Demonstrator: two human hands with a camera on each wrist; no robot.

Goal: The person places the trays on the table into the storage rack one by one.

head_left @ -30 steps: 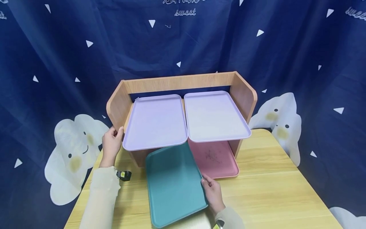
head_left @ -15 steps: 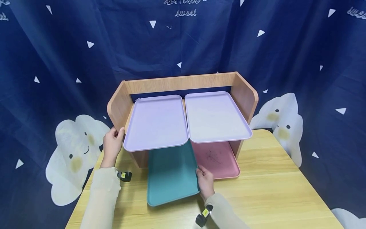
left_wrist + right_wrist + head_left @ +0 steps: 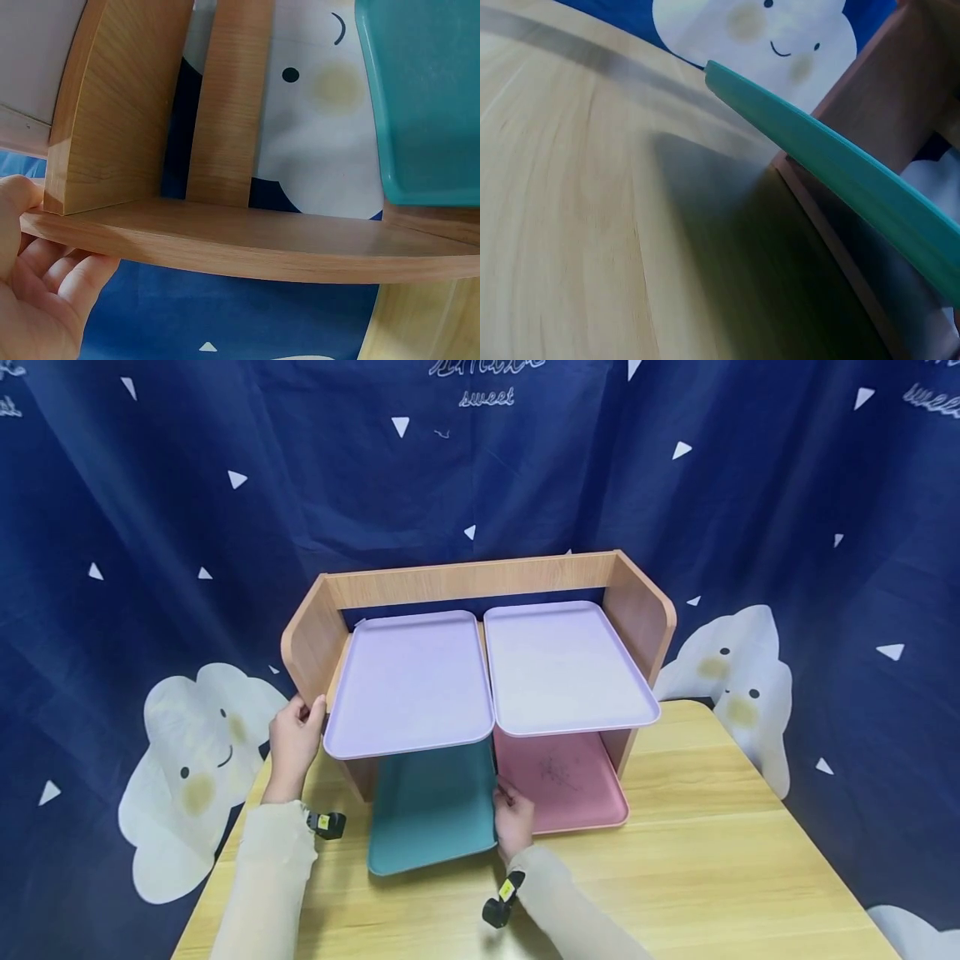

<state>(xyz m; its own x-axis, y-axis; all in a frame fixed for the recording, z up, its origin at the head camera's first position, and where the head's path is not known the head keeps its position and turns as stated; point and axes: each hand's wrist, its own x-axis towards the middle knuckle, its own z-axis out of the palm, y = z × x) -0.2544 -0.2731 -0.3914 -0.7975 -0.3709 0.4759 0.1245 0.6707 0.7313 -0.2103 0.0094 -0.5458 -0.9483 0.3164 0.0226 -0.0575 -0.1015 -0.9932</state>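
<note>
- Navy curtain with white triangles and smiling clouds hangs right across the back, behind everything.
- Pale wooden table fills the foreground and carries the whole setup.
- On it stands the wooden shelf, two levels high, with a back rail and rounded side panels.
- Up top, two trays lie side by side: the lilac tray on the left, the pinkish-white tray on the right, their long edges nearly touching, both front edges jutting past the shelf.
- Down below on the right, the pink tray lies flat in its lower compartment, front edge poking out.
- And the teal tray sits partway inside the lower left compartment, under the lilac one, its front part out over the table. The right wrist view shows its front edge tilted up off the tabletop.
- Right hand is on the teal tray's right edge, fingers curled round the rim, gripping it.
- Left hand holds the front edge of the shelf's left side panel; the left wrist view shows the thumb on one face of the board and the fingers wrapped under the other.
</note>
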